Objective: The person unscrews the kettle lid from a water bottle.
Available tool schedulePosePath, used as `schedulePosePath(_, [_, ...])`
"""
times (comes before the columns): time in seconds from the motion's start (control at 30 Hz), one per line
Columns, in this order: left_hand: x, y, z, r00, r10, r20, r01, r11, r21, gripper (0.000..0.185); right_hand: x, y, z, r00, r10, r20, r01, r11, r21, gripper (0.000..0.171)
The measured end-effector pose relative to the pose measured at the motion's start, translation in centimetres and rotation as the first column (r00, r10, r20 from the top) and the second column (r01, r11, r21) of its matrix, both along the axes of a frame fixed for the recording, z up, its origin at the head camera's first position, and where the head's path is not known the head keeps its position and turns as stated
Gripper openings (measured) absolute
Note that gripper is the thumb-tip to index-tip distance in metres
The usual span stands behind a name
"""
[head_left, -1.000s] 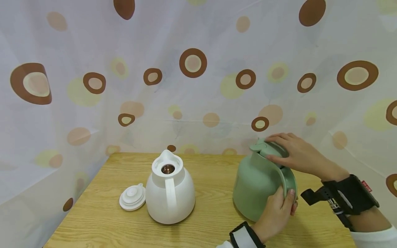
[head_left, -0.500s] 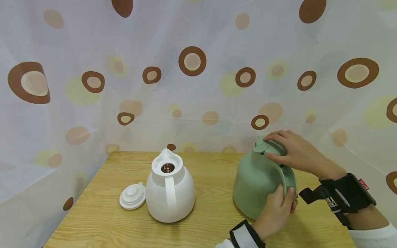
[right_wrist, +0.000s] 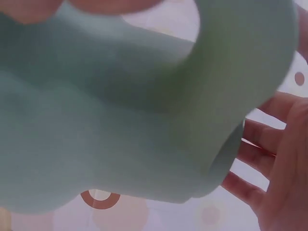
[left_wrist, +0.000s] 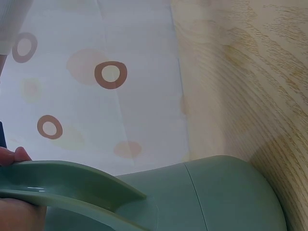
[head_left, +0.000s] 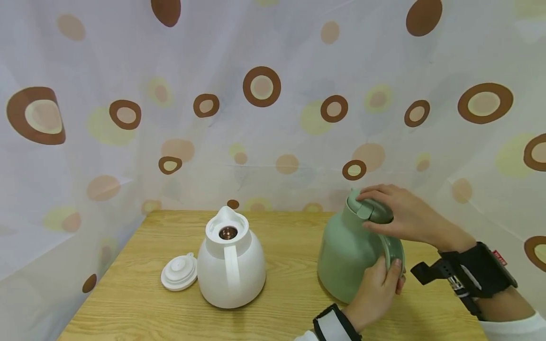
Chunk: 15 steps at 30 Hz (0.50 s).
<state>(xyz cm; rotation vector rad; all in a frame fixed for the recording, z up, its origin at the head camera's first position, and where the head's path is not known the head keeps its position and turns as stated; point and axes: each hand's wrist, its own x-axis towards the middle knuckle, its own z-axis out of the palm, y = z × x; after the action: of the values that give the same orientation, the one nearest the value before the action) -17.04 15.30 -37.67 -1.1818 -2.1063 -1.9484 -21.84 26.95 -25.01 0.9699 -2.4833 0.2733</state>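
A green thermos jug stands on the table at the right. My left hand grips its handle; the left wrist view shows the thumb and part of the hand round that handle. On top, my right hand holds the jug's green lid, thumb at the near side and fingers over the far side. In the right wrist view, the right hand's fingers touch the lid's edge. The palm hides part of the lid.
A white thermos jug stands left of the green one, its mouth uncovered. Beside it lies a white lid on the wooden table. A patterned curtain hangs behind the table's back edge.
My right hand has turned the green lid on the jug, so its flat tab has swung from the left toward the front. The left hand keeps its grip on the handle.
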Motion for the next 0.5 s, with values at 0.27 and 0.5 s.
schedulePosePath(0.27, [0.08,-0.16,0.04,1.000,-0.020,0.015,0.019,1.000,0.010,0.025,0.27,-0.52,-0.14,0.998,-0.045,-0.040,0.044,0.999,-0.028,0.036])
schedulePosePath(0.5, [0.10,-0.21,0.11,1.000,-0.027,0.015,0.027,1.000,0.013,0.025,0.49,0.01,0.09,0.997,0.068,-0.030,-0.069,0.997,-0.027,0.036])
